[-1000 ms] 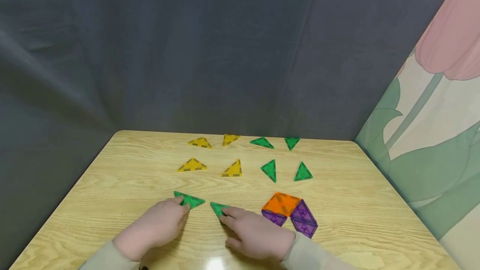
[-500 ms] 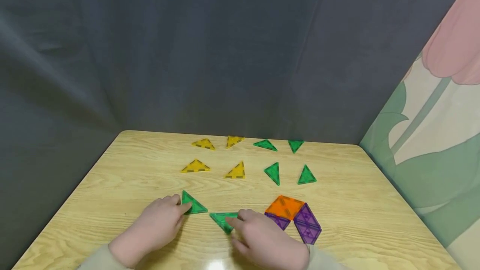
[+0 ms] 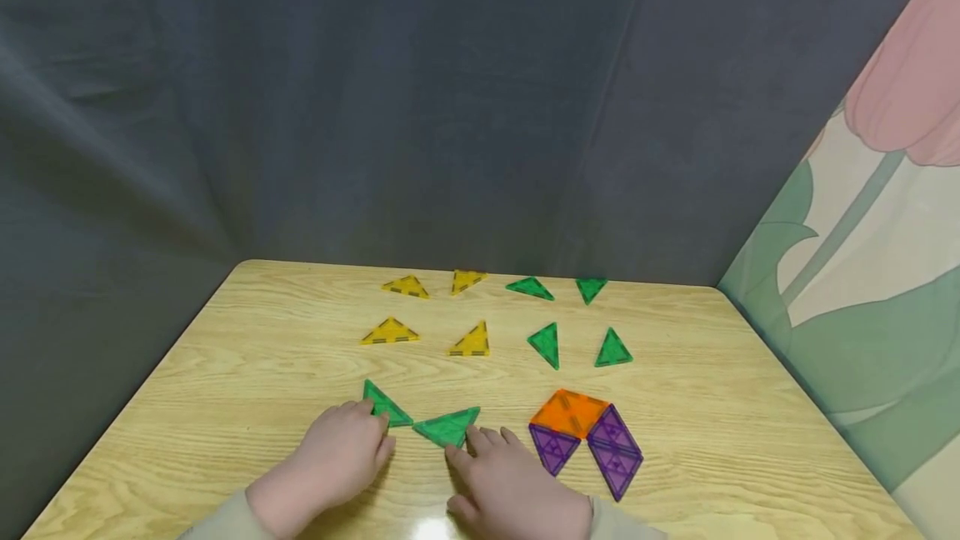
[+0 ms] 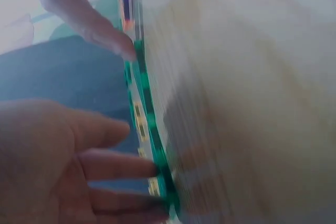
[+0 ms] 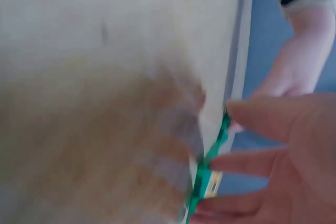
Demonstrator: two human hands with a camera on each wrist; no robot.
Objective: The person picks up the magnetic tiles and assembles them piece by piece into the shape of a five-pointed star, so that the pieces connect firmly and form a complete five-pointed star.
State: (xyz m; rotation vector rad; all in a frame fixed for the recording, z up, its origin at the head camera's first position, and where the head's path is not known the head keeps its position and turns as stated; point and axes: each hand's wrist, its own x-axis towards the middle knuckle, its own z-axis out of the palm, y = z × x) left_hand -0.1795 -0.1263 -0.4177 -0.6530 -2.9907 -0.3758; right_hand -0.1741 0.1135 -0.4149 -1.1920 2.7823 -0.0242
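Two green triangular magnetic tiles lie flat at the front middle of the table, their near corners meeting. My left hand (image 3: 333,452) rests its fingertips on the left green tile (image 3: 381,400), covering part of it. In the left wrist view its fingers (image 4: 115,165) reach out fairly straight to the green edge. My right hand (image 3: 517,482) touches the lower right side of the right green tile (image 3: 446,425) with extended fingers. From the right wrist view, those fingers (image 5: 247,162) stretch to the tile's edge, thumb apart from them.
Right of my right hand, an orange piece (image 3: 572,413) joins purple triangles (image 3: 615,452) in an arch-like group. Farther back lie several yellow triangles (image 3: 390,332) and several green triangles (image 3: 546,345). A dark curtain (image 3: 450,107) hangs behind the wooden table (image 3: 247,357).
Both green tiles under my hands have turned, and their corners have come together. The right tile's right end has swung up. My right hand has shifted to its lower right side.
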